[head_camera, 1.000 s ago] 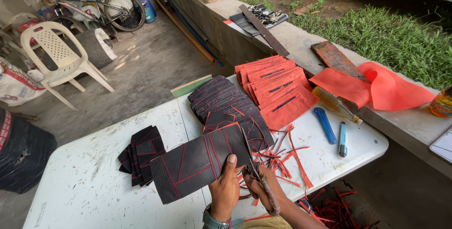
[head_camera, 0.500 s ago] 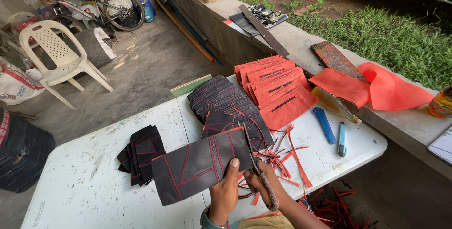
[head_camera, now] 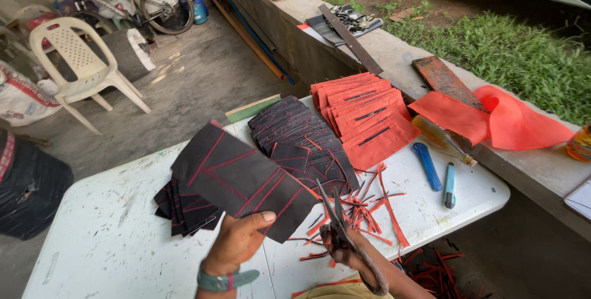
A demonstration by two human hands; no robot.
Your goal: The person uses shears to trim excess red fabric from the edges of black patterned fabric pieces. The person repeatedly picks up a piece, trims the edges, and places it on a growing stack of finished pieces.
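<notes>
On the white, scuffed surface (head_camera: 111,243), the black sheet (head_camera: 243,182) is crossed by thin red stitched lines; just behind it a fan of black pieces (head_camera: 305,142) carries the same red lines, and below its left edge lies a smaller black pile (head_camera: 178,210). Right of the fan, red-orange pieces (head_camera: 363,111) show short black slits, with red strips (head_camera: 375,203) scattered before them and two blue tools (head_camera: 437,173) further right

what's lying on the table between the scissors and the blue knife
In the head view, a scatter of red trimmed strips lies on the table between the scissors and the blue knife.
</notes>
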